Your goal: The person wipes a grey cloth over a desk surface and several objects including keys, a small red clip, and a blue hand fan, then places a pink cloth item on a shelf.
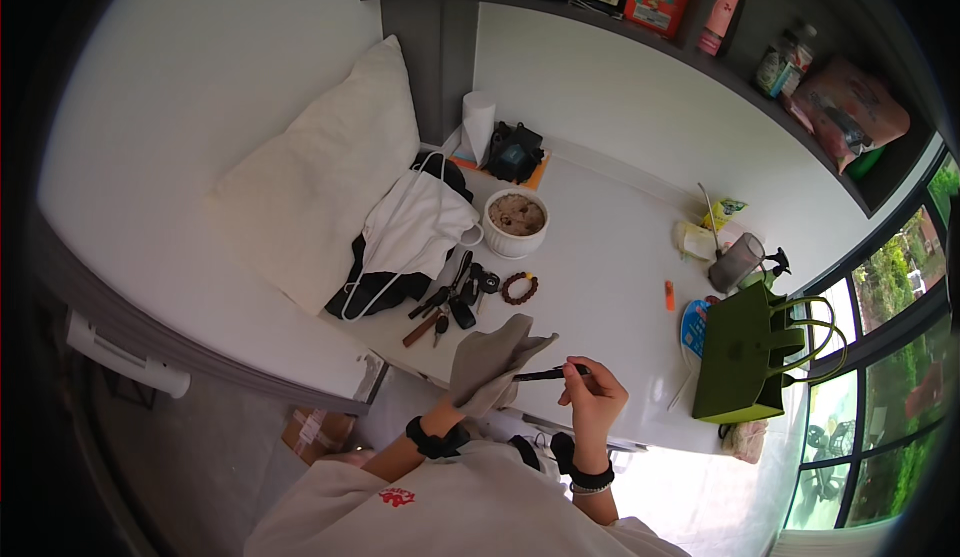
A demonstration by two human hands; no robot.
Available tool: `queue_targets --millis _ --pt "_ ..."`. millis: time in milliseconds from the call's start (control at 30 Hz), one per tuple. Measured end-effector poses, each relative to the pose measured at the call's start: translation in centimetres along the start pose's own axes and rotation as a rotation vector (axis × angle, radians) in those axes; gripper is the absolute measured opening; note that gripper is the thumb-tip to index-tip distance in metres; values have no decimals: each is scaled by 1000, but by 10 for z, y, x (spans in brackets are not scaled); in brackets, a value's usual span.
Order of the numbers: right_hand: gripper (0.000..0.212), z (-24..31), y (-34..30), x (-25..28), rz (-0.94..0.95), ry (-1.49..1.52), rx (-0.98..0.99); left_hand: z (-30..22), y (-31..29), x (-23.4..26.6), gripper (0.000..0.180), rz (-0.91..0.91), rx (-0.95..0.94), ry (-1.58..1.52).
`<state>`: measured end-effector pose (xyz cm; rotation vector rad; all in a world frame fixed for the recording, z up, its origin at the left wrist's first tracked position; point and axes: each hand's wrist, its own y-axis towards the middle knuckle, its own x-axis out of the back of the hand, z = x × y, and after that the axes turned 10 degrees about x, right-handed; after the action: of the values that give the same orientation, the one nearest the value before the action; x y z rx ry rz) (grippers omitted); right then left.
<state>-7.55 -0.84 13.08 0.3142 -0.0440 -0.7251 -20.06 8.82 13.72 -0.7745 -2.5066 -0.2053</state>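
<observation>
A grey cloth [490,362] is draped over my left hand, near the front edge of the white table. The cloth hides its fingers; the wrist [442,419] shows below, with a black band. The cloth is raised and bunched, held up by that hand. My right hand [594,397] pinches the right end of a thin, dark, stick-like thing [540,375] between thumb and fingers. The left end of this thing meets the cloth's right edge; I cannot make out its exact kind. A black band and a pale bracelet circle my right wrist.
Keys [440,325], a brown bead bracelet [520,288] and a white pot [514,244] lie beyond my hands. A white hanger with cloth [410,232] and a cream pillow [330,167] are left. A green handbag [740,362] stands right. A shelf [620,32] overhangs the back.
</observation>
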Motion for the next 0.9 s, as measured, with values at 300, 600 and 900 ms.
queue_targets --millis 300,600,900 --pt "14 -8 27 45 -179 41 -28 32 -4 9 32 -319 254 -307" --pt "9 -45 -11 7 124 77 -142 42 -11 -21 24 -391 -169 -67" --pt "11 -43 -10 7 122 134 -126 25 0 2 22 -91 -20 -31"
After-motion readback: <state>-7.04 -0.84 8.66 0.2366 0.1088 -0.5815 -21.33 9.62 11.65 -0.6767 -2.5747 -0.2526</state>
